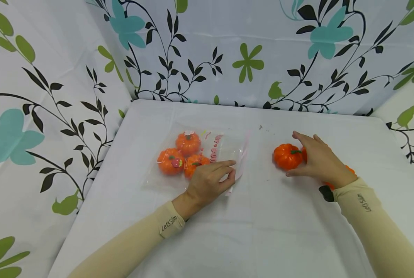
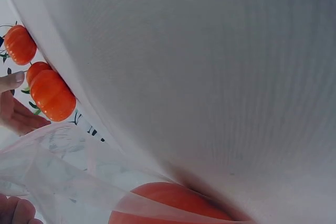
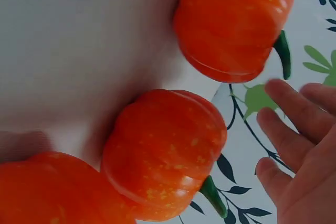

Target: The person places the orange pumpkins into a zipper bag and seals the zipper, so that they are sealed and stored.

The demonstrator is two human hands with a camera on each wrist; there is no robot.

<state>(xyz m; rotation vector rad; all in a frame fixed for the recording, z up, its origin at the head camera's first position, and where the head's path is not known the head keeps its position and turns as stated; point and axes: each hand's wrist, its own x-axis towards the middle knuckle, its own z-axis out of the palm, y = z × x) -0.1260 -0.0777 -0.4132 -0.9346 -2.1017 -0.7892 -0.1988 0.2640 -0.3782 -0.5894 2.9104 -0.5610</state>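
Observation:
Three small orange pumpkins lie inside a clear plastic bag with pink print, left of the table's middle. My left hand pinches the bag near its right-hand opening; in the left wrist view the film stands raised from the table. My right hand hovers with spread fingers over the loose pumpkins on the right. One pumpkin with a green stem sits at its fingertips. Another is mostly hidden behind the hand, and a third lies partly under the wrist. The right wrist view shows a middle pumpkin apart from the fingers.
A white cloth covers the table. Patterned curtains with leaves and flowers stand at the back and sides. By the right wrist lies a dark object, partly hidden.

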